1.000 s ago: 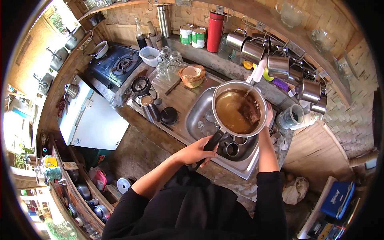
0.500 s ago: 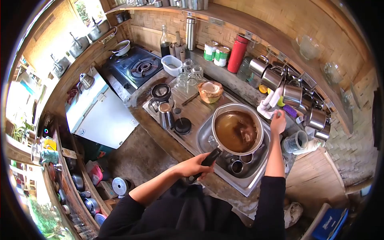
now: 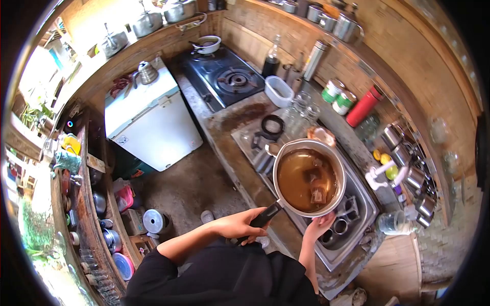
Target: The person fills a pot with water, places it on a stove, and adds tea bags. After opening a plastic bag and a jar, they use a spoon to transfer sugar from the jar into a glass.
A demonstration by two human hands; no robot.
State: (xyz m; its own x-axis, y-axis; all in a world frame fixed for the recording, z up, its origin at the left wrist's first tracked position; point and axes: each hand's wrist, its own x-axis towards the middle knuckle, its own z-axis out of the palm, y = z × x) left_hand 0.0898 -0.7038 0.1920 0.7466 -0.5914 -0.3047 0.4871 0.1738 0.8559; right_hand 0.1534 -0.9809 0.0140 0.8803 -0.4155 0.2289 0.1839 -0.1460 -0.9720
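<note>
My left hand (image 3: 250,224) is wrapped around the black handle (image 3: 266,214) of a metal saucepan (image 3: 280,189). Brown liquid (image 3: 296,176) fills much of it, with a few darker reddish-brown chunks (image 3: 319,195) inside. Against the near side of the saucepan, below its rim, my right hand (image 3: 320,224) supports it, its fingertips partly hidden underneath. The saucepan is held level over the left edge of the steel sink (image 3: 334,257). Metal cups (image 3: 340,226) lie in the basin below.
Beyond the sink stands a white faucet (image 3: 376,177), with pots and mugs (image 3: 400,155) behind it. Half a coconut (image 3: 321,135) and drinking glasses (image 3: 303,104) sit on the drainboard. Farther left are a gas stove (image 3: 237,79) and a white chest freezer (image 3: 158,127).
My right hand has left the faucet and come to the saucepan's side. The saucepan has moved up and left out of the basin's middle, and my view has turned toward the stove.
</note>
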